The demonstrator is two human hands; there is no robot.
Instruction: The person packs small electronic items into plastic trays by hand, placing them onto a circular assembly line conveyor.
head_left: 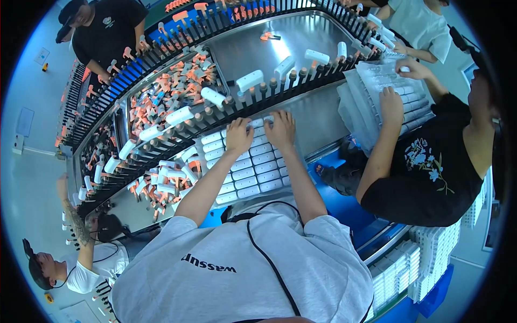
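White plastic capsule-shaped pieces (253, 167) lie in tidy rows on a tray (229, 198) at the near edge of the steel worktop (318, 124), just below the curved conveyor of black pegs (269, 86). Both hands rest at the tray's far edge: the left hand (239, 135) and right hand (280, 128) have fingers curled down onto the top row, though I cannot tell whether either pinches a piece. A likely slip is nudging neighbouring pieces out of line, or a piece rolling off the tray's far edge toward the moving pegs.
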